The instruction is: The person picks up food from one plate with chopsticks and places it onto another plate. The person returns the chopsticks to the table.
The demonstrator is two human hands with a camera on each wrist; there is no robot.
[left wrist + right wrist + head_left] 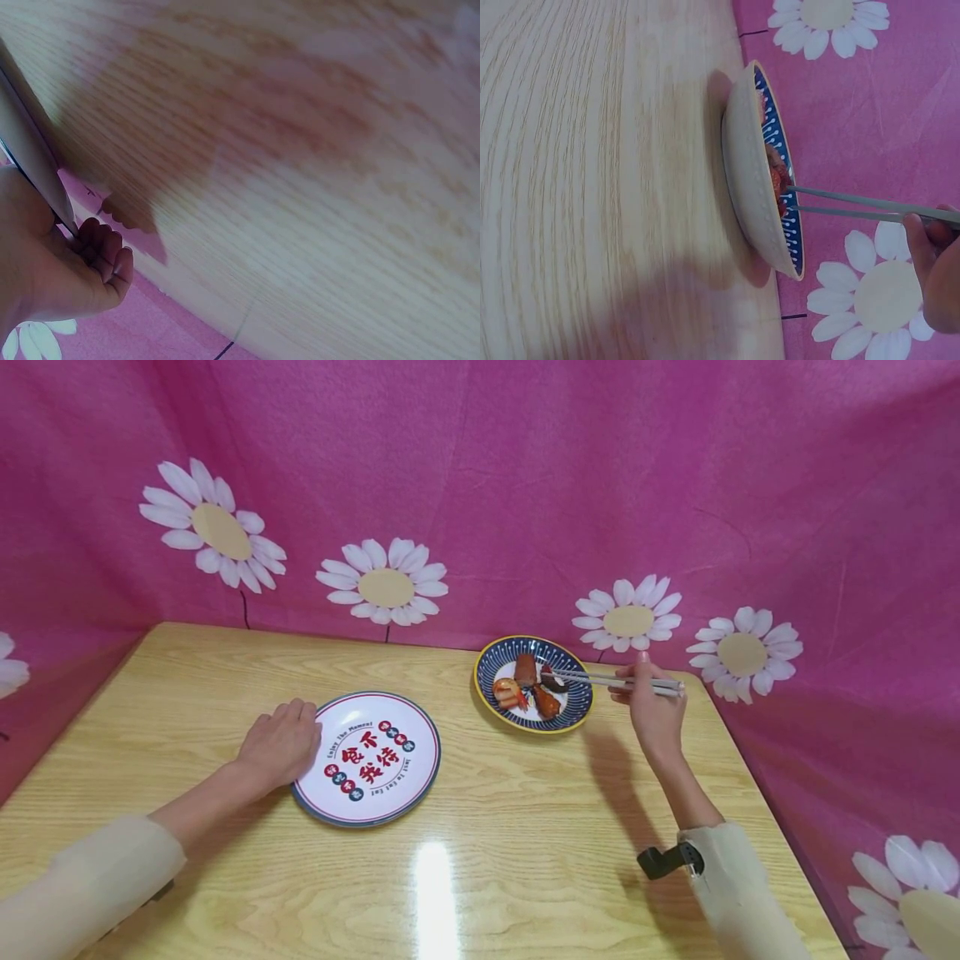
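Observation:
In the head view my right hand holds a pair of metal chopsticks, their tips down in a blue patterned bowl with a yellow rim. Inside lie a cooked shrimp, a brown block-shaped piece, a glazed reddish-brown piece and a dark piece, which the tips overlap. The right wrist view shows the chopsticks slightly apart, reaching over the rim. My left hand grips the left edge of a white plate with red lettering; its fingers curl at the rim.
Both dishes are on a wood-grain table, the bowl close to its back edge. A pink cloth with white flowers hangs behind and along the sides. A black band is on the right wrist.

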